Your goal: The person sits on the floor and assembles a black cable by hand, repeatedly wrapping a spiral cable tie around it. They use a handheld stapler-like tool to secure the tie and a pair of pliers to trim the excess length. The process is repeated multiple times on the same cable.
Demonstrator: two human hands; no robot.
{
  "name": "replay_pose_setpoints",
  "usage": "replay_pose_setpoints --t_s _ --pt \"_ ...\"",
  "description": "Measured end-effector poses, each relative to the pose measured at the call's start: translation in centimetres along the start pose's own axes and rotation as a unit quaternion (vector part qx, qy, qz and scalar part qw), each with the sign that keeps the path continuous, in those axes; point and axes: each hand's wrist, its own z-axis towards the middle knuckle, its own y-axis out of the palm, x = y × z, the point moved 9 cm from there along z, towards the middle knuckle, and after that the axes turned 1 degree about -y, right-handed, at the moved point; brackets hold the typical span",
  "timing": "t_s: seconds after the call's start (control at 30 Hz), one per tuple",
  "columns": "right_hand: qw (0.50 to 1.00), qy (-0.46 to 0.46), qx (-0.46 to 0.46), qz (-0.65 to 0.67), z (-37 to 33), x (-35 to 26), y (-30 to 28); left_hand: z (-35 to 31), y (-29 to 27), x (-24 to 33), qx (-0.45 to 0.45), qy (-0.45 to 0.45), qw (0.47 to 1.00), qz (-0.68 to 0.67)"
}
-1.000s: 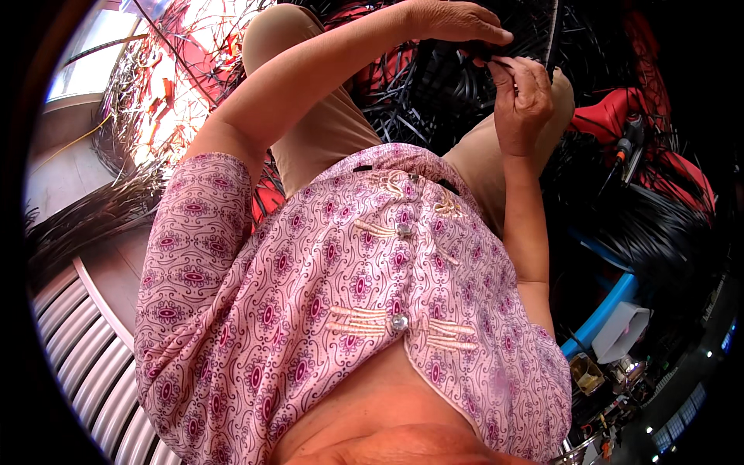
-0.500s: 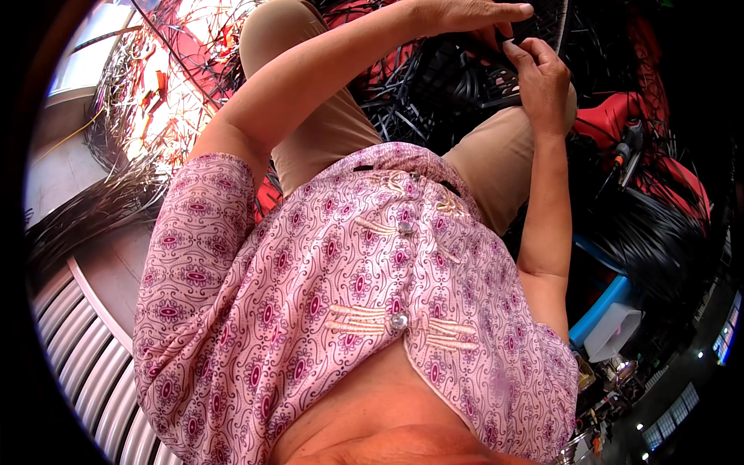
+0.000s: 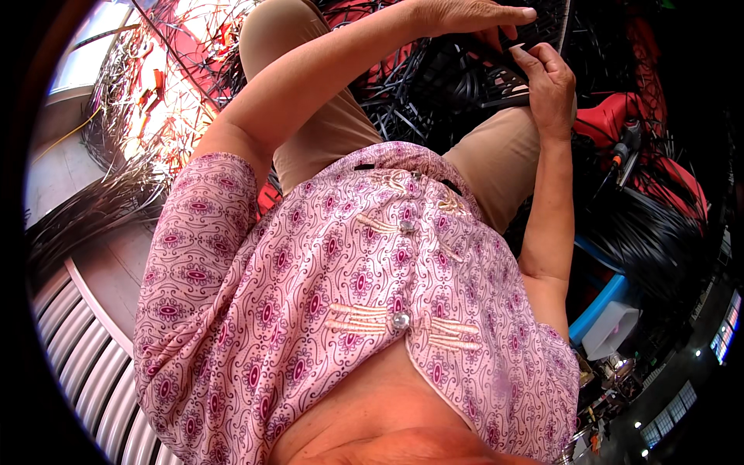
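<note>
Over my lap at the top of the view lies dark woven work made of black flat strips (image 3: 446, 74), dim and partly hidden by my hands. My left hand (image 3: 465, 15) reaches across above it, one finger stretched out to the right and other fingers bent a little beneath. What lies under that palm is hidden. Just right of it, my right hand (image 3: 552, 85) is closed, thumb and forefinger pinched together at a thin black strip that barely shows against the dark work. The two hands are slightly apart.
Loose black strips and red cloth (image 3: 608, 116) surround my knees. A dark hand tool with an orange part (image 3: 620, 155) lies at right, above a strip bundle (image 3: 659, 232). Nearby are a blue container (image 3: 601, 310) and a whitish box (image 3: 612, 329). White tubular slats (image 3: 85, 341) stand at lower left.
My right hand has moved slightly right and away from the left one, and the gap between them has widened. My left hand is nearly where it was.
</note>
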Motion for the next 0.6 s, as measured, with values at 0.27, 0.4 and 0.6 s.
replay_pose_setpoints --t_s 0.27,0.4,0.6 --pt "0.995 0.094 -0.023 0.013 0.7 2.4 0.8 0.0 0.5 0.5 -0.015 0.018 1.0 0.018" --pt "0.995 0.008 -0.019 0.096 0.1 1.9 0.2 -0.7 0.2 1.2 -0.03 0.05 0.998 0.039" --pt "0.992 0.065 -0.01 0.105 0.3 2.1 0.3 -0.4 0.4 1.0 -0.039 0.055 0.997 0.022"
